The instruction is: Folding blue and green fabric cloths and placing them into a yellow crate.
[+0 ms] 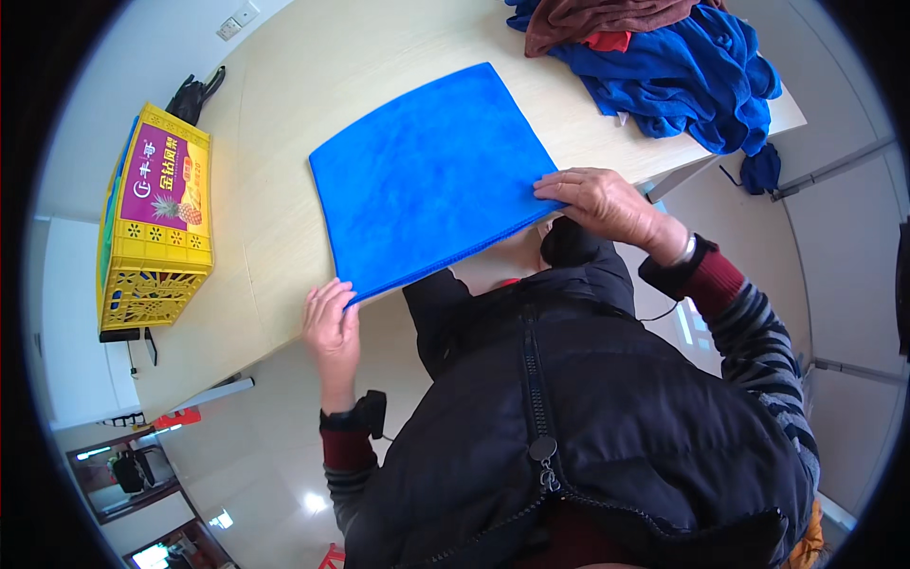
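A bright blue towel (427, 180), folded into a rough rectangle, lies flat on the light wooden table. Its near edge, where stacked layers show, runs along the table's front edge. My left hand (331, 322) is closed on the near left corner, with the fingertips pressed on the cloth. At the near right corner my right hand (602, 204) grips the towel, fingers on top; its thumb is mostly hidden. Both hands hold the same near edge, one at each end.
A heap of crumpled blue towels (664, 85) with a brown cloth (597, 19) on it fills the table's far right. On the left stands a yellow plastic crate (156, 284), with a black bag (192, 98) behind it. The table (261, 209) ends close to my body.
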`<action>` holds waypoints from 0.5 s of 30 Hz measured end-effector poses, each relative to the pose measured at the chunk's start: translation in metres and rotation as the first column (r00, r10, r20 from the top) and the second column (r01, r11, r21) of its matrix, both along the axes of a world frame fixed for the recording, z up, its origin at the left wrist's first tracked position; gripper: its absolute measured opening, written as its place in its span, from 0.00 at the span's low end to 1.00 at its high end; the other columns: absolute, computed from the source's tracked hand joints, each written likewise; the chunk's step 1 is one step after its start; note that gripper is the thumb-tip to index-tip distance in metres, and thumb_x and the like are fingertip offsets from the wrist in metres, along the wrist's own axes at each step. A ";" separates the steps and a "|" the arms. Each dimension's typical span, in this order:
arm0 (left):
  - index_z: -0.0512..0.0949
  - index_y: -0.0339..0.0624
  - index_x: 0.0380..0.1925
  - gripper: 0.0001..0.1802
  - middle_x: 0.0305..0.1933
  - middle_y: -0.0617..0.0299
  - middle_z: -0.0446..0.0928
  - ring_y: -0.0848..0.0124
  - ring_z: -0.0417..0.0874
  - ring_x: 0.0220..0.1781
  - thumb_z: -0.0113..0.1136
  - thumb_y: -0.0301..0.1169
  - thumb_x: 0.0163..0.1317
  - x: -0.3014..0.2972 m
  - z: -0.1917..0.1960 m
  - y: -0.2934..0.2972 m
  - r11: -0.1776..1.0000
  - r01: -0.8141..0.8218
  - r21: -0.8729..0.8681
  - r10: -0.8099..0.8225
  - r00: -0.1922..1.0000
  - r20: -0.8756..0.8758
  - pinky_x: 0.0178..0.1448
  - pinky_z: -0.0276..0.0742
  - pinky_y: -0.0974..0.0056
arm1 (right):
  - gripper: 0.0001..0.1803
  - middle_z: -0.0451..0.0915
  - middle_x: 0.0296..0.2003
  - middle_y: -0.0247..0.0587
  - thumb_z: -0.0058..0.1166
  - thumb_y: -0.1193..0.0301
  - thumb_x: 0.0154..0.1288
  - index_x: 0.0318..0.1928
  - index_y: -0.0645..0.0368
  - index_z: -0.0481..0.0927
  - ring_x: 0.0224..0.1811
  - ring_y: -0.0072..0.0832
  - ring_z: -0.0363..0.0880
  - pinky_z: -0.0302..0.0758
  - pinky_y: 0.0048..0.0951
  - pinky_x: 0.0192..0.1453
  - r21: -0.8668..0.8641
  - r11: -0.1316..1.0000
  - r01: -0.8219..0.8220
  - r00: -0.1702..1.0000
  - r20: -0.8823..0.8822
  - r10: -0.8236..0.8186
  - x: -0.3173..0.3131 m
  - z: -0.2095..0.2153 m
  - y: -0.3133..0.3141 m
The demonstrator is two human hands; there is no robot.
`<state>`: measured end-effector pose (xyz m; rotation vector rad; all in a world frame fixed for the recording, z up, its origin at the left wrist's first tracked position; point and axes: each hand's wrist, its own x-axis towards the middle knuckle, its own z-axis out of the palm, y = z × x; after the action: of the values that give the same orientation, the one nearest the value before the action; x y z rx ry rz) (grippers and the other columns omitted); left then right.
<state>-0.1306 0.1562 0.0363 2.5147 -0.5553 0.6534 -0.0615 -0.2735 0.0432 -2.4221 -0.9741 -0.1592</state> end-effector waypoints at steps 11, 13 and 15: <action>0.81 0.33 0.37 0.09 0.30 0.69 0.78 0.81 0.74 0.34 0.63 0.30 0.65 0.171 0.039 0.043 0.919 -0.185 -0.347 0.008 0.892 -0.452 0.39 0.72 0.71 | 0.22 0.84 0.37 0.48 0.59 0.59 0.69 0.50 0.67 0.82 0.36 0.31 0.83 0.81 0.29 0.46 -0.048 0.978 0.202 0.883 -0.422 -0.203 0.180 0.064 0.031; 0.81 0.33 0.36 0.09 0.29 0.69 0.77 0.82 0.73 0.32 0.64 0.30 0.65 0.213 0.005 0.045 0.900 -0.170 -0.401 -0.026 0.898 -0.438 0.37 0.71 0.70 | 0.23 0.85 0.38 0.49 0.60 0.58 0.68 0.50 0.67 0.82 0.37 0.33 0.84 0.82 0.29 0.45 -0.059 0.955 0.290 0.839 -0.464 -0.284 0.212 0.034 0.037; 0.81 0.34 0.34 0.10 0.26 0.68 0.77 0.81 0.73 0.29 0.65 0.32 0.63 0.237 -0.018 0.050 0.921 -0.167 -0.352 -0.004 0.899 -0.438 0.35 0.71 0.69 | 0.25 0.85 0.39 0.50 0.61 0.56 0.66 0.50 0.67 0.83 0.38 0.34 0.84 0.82 0.30 0.45 -0.064 0.928 0.367 0.791 -0.503 -0.348 0.230 0.010 0.044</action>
<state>0.1066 0.2063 0.0185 2.2136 -0.1368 0.1857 0.1682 -0.2295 0.0530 -2.3993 -0.2646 0.3193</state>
